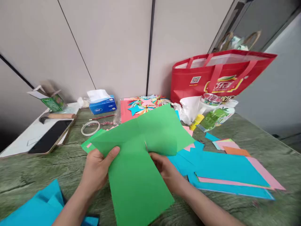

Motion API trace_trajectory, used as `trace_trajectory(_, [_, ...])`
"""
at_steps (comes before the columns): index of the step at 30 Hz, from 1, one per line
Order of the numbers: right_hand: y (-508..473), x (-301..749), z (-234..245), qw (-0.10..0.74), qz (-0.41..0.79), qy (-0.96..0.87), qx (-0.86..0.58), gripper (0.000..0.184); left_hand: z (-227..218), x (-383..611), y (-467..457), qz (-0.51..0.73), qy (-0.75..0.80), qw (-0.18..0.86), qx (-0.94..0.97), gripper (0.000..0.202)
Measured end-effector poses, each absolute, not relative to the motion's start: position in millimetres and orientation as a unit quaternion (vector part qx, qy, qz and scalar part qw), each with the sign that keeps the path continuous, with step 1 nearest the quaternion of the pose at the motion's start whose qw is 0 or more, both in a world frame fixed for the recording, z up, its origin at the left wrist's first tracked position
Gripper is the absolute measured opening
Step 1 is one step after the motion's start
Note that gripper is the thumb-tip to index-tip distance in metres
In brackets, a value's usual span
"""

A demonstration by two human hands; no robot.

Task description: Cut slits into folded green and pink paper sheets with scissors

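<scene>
A large sheet of green paper [138,188] is held up above the table, cut partway in from its right side. My left hand [97,166] grips its left edge, thumb on top and fingers underneath. Beneath the flap on the right, my right hand [168,172] is closed on scissors [146,145]. Only a thin bit of their blade shows at the inner end of the cut; the handles are hidden by the paper and fingers. The flap to the right of the cut curls upward. More green paper [86,145] lies under the sheet's left corner.
Blue paper sheets [225,166] and pink strips lie at right, crumpled blue paper [44,204] at front left. Behind stand a tissue box [102,106], a red bag [195,81] and a yellow glue stick [197,121]. A phone [50,137] and hammer [60,116] lie left.
</scene>
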State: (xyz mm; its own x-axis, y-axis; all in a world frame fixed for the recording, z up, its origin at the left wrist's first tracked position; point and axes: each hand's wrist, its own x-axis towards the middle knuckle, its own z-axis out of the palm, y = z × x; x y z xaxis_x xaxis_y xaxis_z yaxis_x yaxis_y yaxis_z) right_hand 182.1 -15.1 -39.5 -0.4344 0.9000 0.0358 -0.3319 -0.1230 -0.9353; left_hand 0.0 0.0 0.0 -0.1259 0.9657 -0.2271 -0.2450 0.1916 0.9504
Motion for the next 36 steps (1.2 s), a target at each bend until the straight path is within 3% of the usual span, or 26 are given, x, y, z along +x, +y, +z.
trace_trajectory(36, [-17.4,178.6,-42.6,0.454,0.664,-0.469,-0.366,0.019,4.8,1.4,2.3,0.542,0.5,0.581,0.343,0.021])
